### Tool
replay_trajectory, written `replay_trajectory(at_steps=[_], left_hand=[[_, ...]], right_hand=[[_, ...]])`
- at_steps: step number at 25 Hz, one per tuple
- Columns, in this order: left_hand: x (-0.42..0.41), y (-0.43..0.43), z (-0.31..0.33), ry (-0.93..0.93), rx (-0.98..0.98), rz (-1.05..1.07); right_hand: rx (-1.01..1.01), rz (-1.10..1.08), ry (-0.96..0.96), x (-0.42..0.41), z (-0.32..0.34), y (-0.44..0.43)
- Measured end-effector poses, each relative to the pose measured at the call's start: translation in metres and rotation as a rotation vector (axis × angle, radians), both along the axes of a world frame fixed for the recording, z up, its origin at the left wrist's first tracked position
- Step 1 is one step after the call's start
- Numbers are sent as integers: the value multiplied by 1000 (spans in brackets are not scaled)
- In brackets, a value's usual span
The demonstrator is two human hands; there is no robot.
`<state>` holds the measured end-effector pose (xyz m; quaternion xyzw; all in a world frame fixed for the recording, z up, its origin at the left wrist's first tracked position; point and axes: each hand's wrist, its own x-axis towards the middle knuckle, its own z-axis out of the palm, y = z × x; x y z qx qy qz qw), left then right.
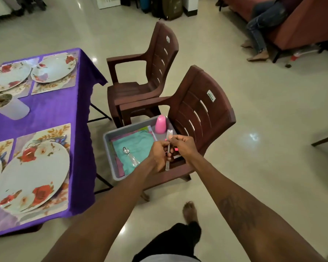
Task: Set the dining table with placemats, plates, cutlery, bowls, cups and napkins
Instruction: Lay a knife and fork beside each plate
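Observation:
Both hands hold metal forks (168, 148) upright above a grey tray (110, 137) on a brown chair. My left hand (159, 156) grips the handles low down; my right hand (182, 144) pinches them higher up. In the tray lie spoons (129, 156) on a teal napkin (134, 144), with pink cups (160, 124) at the far corner. On the purple-clothed table (51, 110) at left, floral plates (34, 176) sit on floral placemats (51, 133), and a fork (47, 139) lies above the near plate.
A second brown chair (150, 72) stands behind the first (203, 110). A white pot with a plant (9, 106) is on the table. A person sits on a red sofa (299, 25) at the far right. My bare foot (190, 210) is on the tiled floor.

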<state>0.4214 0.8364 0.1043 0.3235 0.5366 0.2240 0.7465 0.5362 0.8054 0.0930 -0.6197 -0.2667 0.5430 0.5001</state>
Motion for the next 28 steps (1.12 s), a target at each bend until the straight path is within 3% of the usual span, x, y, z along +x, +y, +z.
replay_trajectory(at_steps=[8, 13, 20, 28], left_hand=[[111, 87, 20, -148, -26, 170], [177, 130, 25, -186, 13, 323], [300, 192, 32, -248, 65, 660], [348, 294, 36, -267, 173, 834]], right_hand=[[9, 202, -29, 130, 16, 119], [26, 354, 57, 191, 22, 185], [-1, 621, 53, 301, 33, 278], [56, 805, 44, 345, 39, 396]])
